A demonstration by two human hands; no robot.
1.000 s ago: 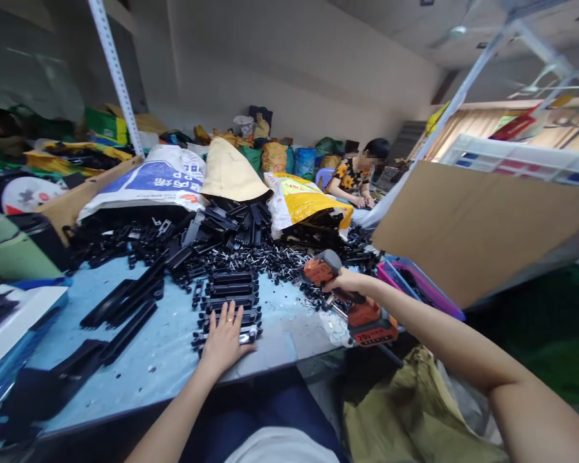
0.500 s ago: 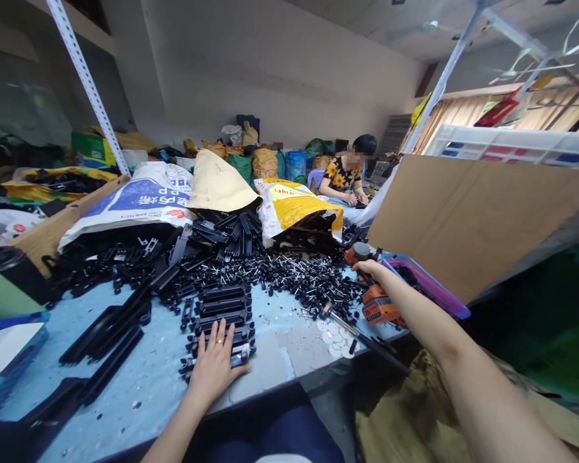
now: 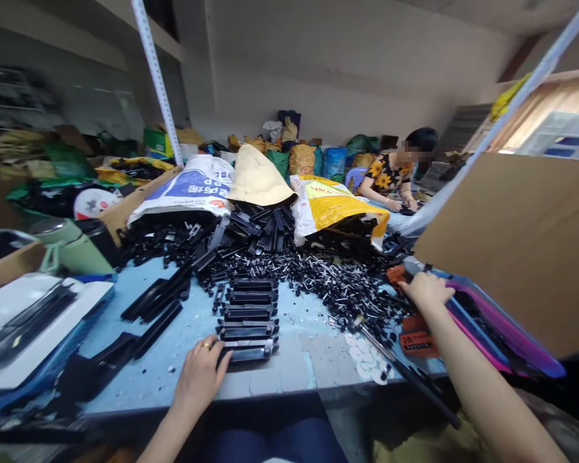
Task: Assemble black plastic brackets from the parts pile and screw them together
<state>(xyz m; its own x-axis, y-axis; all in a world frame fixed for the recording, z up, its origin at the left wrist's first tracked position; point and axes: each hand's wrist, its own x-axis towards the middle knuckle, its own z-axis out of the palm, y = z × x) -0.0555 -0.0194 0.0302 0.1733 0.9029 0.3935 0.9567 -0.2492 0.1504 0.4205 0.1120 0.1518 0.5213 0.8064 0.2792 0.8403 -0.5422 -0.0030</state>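
Note:
Beside the row of black plastic bars (image 3: 249, 312) laid crosswise on the table, my left hand (image 3: 197, 372) rests with bent fingers. Its thumb and forefinger are around the left end of the nearest black plastic bar (image 3: 251, 354). Off to the right, my right hand (image 3: 427, 290) is closed over the handle of an orange and grey cordless drill (image 3: 417, 337), which lies on the table. The palm hides much of the handle. Left of the drill, a heap of small black parts with metal pins (image 3: 332, 273) spreads over the table.
Open sacks, one white and blue (image 3: 183, 183), one cream (image 3: 258, 177) and one yellow (image 3: 338, 206), lie behind the heap. A metal rod with a black sleeve (image 3: 405, 370) juts over the front edge. Right are a pink-lined tray (image 3: 506, 328) and cardboard (image 3: 521, 251). A co-worker (image 3: 390, 173) sits beyond.
My left hand has slid off the top of the bars to the left end of the nearest one, its fingers drawing in. My right hand stays at the drill. The view has turned left.

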